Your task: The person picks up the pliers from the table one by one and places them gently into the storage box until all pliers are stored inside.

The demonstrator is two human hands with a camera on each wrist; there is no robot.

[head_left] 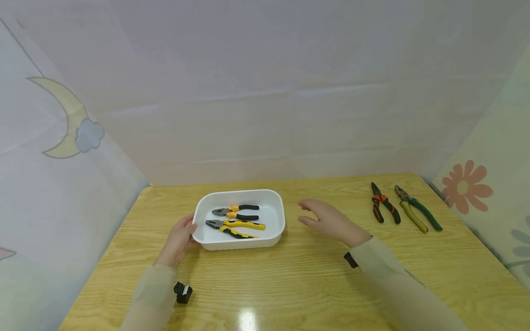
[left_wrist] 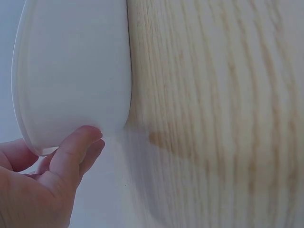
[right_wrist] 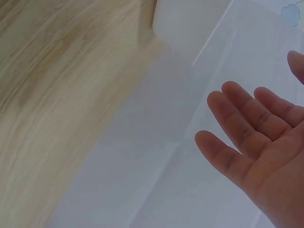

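A white plastic tray (head_left: pixel 271 220) stands left of centre on the wooden table. Inside it lie two pairs of pliers: one with black and orange handles (head_left: pixel 234 212) at the back, another with yellow and black handles (head_left: pixel 238 225) in front. My left hand (head_left: pixel 179 241) grips the tray's left end, thumb over the rim and fingers against the outer wall, as the left wrist view shows of this hand (left_wrist: pixel 52 175) too. To the right of the tray, my right hand (head_left: pixel 331 223) hovers with loosely spread fingers, holding nothing; its palm (right_wrist: pixel 280 161) shows in the right wrist view.
At the table's right lie long-nose pliers with red and black handles (head_left: pixel 384 204). Beside them are pliers with one yellow and one green handle (head_left: pixel 416 209). A pale wall covering (head_left: pixel 290 138) rises behind the table (head_left: pixel 256 285) and along both sides.
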